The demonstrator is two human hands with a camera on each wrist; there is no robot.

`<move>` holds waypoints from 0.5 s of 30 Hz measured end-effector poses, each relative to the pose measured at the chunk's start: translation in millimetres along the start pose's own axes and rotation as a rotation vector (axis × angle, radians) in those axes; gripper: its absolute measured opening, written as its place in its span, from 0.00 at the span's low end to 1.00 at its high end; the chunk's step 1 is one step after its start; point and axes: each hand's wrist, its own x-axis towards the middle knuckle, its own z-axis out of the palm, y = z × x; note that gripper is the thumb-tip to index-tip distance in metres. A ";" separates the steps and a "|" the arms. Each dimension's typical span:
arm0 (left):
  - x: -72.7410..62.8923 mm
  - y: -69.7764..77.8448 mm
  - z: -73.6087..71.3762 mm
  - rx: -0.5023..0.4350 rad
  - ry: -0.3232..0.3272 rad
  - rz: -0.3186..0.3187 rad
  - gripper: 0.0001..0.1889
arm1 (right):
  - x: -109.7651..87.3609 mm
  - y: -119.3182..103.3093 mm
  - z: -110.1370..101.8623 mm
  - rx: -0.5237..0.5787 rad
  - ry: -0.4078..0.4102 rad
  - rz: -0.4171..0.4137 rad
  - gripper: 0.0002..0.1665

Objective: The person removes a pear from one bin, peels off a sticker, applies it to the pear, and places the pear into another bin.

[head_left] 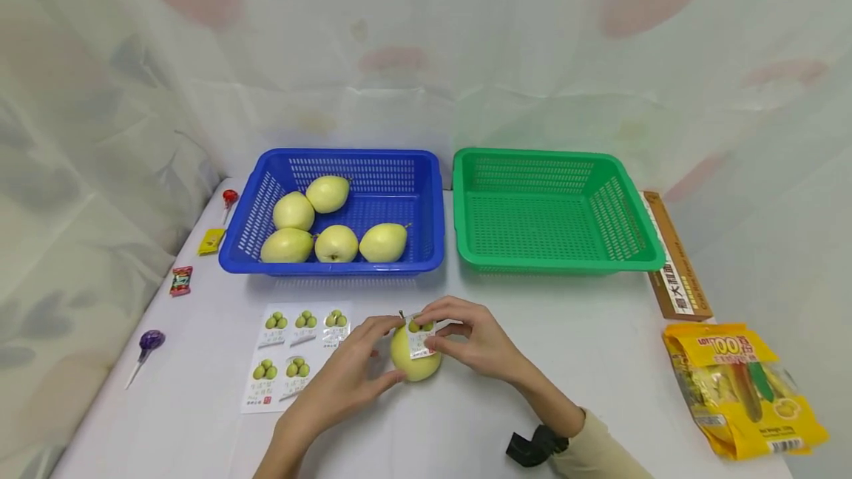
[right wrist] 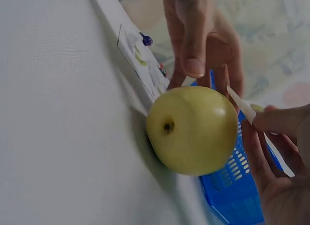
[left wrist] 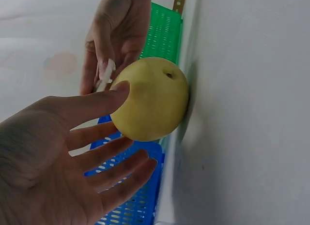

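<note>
A pale yellow-green pear rests on the white table between both hands. My right hand pinches a pear-printed sticker between thumb and fingers, over the pear's upper side. In the right wrist view this sticker is edge-on beside the fruit. My left hand is around the pear's left side, its thumb and index fingertips close to the skin. Its fingers look fairly straight and spread in the left wrist view. A white sheet of similar stickers lies left of the left hand.
Behind the hands, a blue basket holds several pears. A green basket stands beside it. At right lie a brown box and a yellow snack bag. Lollipops and small sweets lie along the left edge, including a purple lollipop.
</note>
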 end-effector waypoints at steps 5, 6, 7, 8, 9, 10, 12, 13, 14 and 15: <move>0.3 -3.8 1.8 -0.033 -0.038 0.003 0.40 | -6.7 -0.9 -2.9 -0.005 -0.061 0.004 0.18; 0.5 -4.5 1.9 -0.038 -0.042 0.003 0.40 | -7.9 -1.2 -1.8 -0.007 -0.061 0.006 0.18; 0.7 -5.2 2.2 -0.042 -0.044 0.005 0.40 | -9.1 -1.1 -0.3 -0.015 -0.056 -0.001 0.18; 1.1 -5.9 2.5 -0.047 -0.046 0.006 0.40 | -10.3 -0.8 1.5 -0.024 -0.048 -0.007 0.18; 1.4 -6.4 2.6 -0.055 -0.049 0.005 0.40 | -11.4 -0.6 3.5 -0.029 -0.038 -0.012 0.18; 1.7 -6.8 2.8 -0.063 -0.051 0.003 0.40 | -12.4 0.2 5.7 -0.039 -0.026 -0.027 0.19; 2.2 -7.7 3.2 -0.073 -0.054 -0.008 0.40 | -13.9 0.5 9.9 -0.050 -0.002 -0.047 0.19; 2.5 -8.0 3.4 -0.081 -0.055 -0.014 0.40 | -14.5 0.8 11.9 -0.057 0.010 -0.062 0.20; 2.7 -8.4 3.5 -0.088 -0.057 -0.021 0.41 | -14.9 0.9 13.7 -0.064 0.019 -0.073 0.20; 2.8 -8.7 3.4 -0.094 -0.057 -0.029 0.41 | -15.2 0.9 15.2 -0.074 0.027 -0.088 0.20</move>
